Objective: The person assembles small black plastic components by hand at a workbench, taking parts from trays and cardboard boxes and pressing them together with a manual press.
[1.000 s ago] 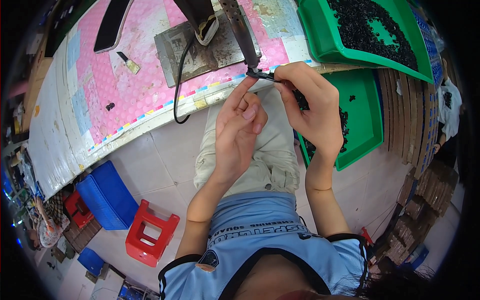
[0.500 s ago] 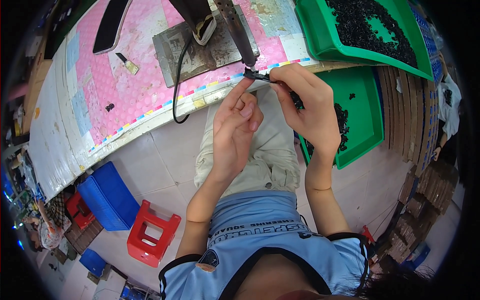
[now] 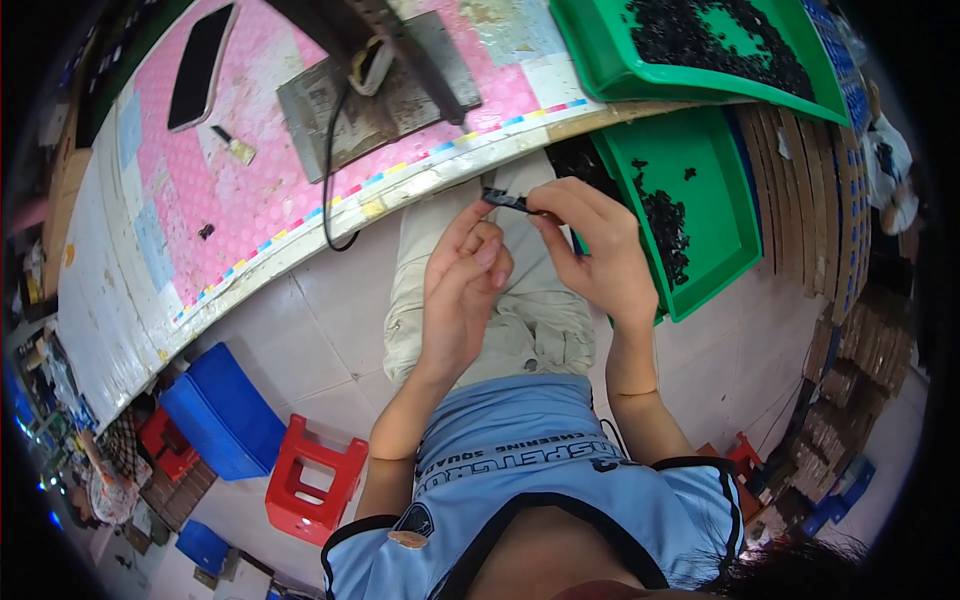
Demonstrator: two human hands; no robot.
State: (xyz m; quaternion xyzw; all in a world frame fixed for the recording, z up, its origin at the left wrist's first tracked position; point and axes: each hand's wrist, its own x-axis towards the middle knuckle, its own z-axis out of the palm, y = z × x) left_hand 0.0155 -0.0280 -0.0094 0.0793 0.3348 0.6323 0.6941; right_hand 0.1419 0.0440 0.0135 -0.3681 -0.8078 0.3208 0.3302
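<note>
My right hand (image 3: pixel 600 245) pinches a small, narrow black plastic piece (image 3: pixel 508 201) between thumb and fingertips, above my lap in front of the table edge. My left hand (image 3: pixel 466 275) has its index finger stretched out, its tip touching the left end of the piece. Its thumb and other fingers are curled in, and whatever they may hold is hidden. Beyond my hands, a dark metal rod (image 3: pixel 425 75) slants down to a narrow tip at the table edge. A worn metal plate (image 3: pixel 312 125) lies under the machine, and the black piece is apart from the tip.
A green tray (image 3: pixel 600 75) of black parts stands on the table (image 3: pixel 110 300), with another green tray (image 3: pixel 715 230) below it. A black cable (image 3: pixel 329 190) hangs over the edge. A phone (image 3: pixel 203 65) and small brush (image 3: pixel 238 148) lie left. A red stool (image 3: pixel 312 480) and blue bin (image 3: pixel 225 410) stand on the floor.
Both hands have drawn the black piece back from the machine's tip, toward me and over my lap. The view has shifted slightly. My right hand still grips the piece.
</note>
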